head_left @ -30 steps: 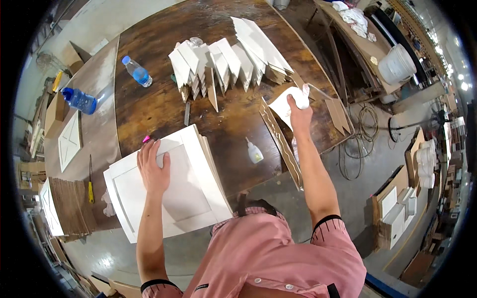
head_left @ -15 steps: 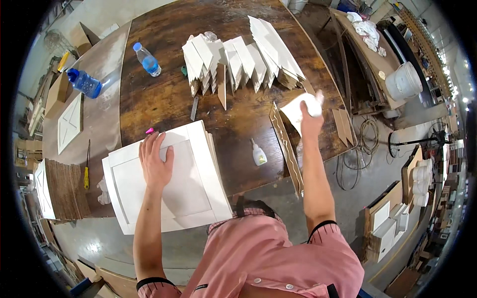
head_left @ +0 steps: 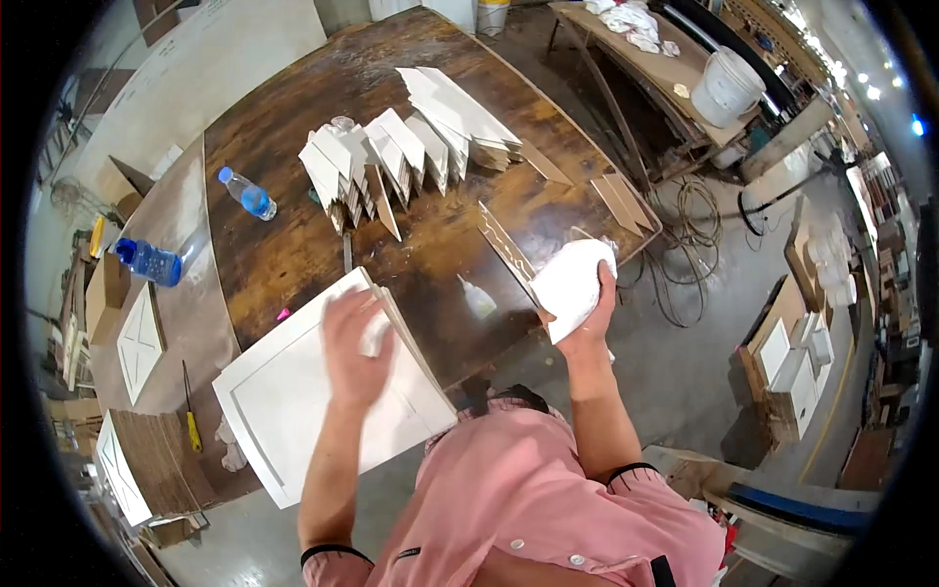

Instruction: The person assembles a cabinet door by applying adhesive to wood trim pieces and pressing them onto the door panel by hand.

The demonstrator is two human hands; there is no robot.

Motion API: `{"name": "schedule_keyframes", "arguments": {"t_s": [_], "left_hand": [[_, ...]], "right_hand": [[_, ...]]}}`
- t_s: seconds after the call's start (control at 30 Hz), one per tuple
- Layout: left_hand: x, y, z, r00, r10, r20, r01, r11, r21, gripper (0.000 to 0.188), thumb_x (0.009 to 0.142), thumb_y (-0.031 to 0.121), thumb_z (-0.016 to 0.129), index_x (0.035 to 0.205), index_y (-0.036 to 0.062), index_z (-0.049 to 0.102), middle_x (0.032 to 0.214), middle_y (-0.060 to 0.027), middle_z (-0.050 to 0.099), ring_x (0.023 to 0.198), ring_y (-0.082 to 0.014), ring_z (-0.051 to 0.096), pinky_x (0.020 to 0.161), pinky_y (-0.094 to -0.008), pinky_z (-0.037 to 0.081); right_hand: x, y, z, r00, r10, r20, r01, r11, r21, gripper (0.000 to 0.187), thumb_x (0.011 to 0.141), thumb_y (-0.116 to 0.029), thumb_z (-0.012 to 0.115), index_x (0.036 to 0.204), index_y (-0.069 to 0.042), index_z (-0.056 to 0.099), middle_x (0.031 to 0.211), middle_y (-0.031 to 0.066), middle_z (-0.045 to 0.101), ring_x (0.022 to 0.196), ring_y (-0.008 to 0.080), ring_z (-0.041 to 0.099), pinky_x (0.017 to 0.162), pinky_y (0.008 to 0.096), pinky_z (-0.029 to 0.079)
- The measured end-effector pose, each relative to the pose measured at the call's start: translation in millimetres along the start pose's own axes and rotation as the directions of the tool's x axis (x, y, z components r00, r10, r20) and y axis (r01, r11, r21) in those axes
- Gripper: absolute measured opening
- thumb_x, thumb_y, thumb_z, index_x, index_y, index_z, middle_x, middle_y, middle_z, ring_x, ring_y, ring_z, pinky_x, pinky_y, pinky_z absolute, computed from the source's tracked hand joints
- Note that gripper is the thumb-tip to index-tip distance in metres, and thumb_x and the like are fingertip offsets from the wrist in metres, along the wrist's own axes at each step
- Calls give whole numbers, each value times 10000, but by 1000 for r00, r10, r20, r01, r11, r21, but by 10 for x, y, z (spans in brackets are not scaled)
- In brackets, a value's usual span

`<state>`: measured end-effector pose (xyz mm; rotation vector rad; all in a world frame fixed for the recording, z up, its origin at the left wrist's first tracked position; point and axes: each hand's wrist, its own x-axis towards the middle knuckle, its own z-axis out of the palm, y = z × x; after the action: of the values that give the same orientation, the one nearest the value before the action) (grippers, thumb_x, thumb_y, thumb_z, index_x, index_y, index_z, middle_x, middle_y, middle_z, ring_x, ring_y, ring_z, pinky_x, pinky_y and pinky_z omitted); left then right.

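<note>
My right hand (head_left: pixel 592 328) grips a bunched white cloth (head_left: pixel 572 279) beside the near end of a narrow strip (head_left: pixel 507 245) with a wavy line of glue along it. My left hand (head_left: pixel 357 342), smeared by motion, is over the top white framed panel (head_left: pixel 293 391) of a stack at the near table edge. Its fingers are bent and its thumb stands apart; the white between them looks like the panel. Whether it touches the panel is unclear. A small white glue bottle (head_left: pixel 477 298) lies between the stack and the strip.
Pointed white strips (head_left: pixel 391 147) are piled at the table's far middle. Two blue-capped bottles, one clear (head_left: pixel 248 194) and one blue (head_left: pixel 149 262), are at left. A yellow-handled screwdriver (head_left: pixel 194 430) lies near stacked panels (head_left: pixel 161 460). Brown strips (head_left: pixel 621 203) lie at the right edge.
My right hand has brought the cloth nearer my body. My left hand has lost its flat, spread pose on the panel and bent its fingers. The whole view has turned and shifted.
</note>
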<state>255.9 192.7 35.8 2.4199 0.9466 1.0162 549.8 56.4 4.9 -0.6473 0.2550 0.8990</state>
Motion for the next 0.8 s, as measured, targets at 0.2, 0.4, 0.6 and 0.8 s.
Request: {"name": "schedule_keyframes", "arguments": {"t_s": [0.2,0.4,0.6,0.8], "left_hand": [[489,1049,74,947,278,158,-230,936,-268,382,795,132,861,1162,140,756,1336,-66,683,1364,-332,558,1237,-584,309],[424,1078,18,902,377,209,-290,890,-352,224,784,123,867,978,158,761,1235,-14,722,1310,-305,605,1217,-619,319],[298,1158,61,895,379,234,-227,840,-492,165,792,57,825,895,120,712,1154,-21,741,1262,-294,638,1213,-612,329],[271,1246,138,912,272,307,-44,809,-586,154,855,35,773,978,80,692,1147,-79,739,1208,-288,661,1164,-524,417]], "right_hand": [[-497,-10,63,988,-124,94,132,987,-92,574,999,-579,512,1325,-121,627,1065,78,751,847,270,771,504,410,616],[-854,-9,-59,978,-157,133,170,981,-89,531,1028,-515,502,1377,-130,607,1184,68,744,960,277,766,673,436,659],[-1011,-14,-195,961,-267,63,274,949,-153,530,1029,-522,497,1381,-141,603,1176,62,741,960,275,760,664,439,649],[-1020,-234,-350,955,-193,228,213,975,-69,494,1039,-432,559,1386,-82,592,1267,108,687,1134,285,669,1013,446,540]]}}
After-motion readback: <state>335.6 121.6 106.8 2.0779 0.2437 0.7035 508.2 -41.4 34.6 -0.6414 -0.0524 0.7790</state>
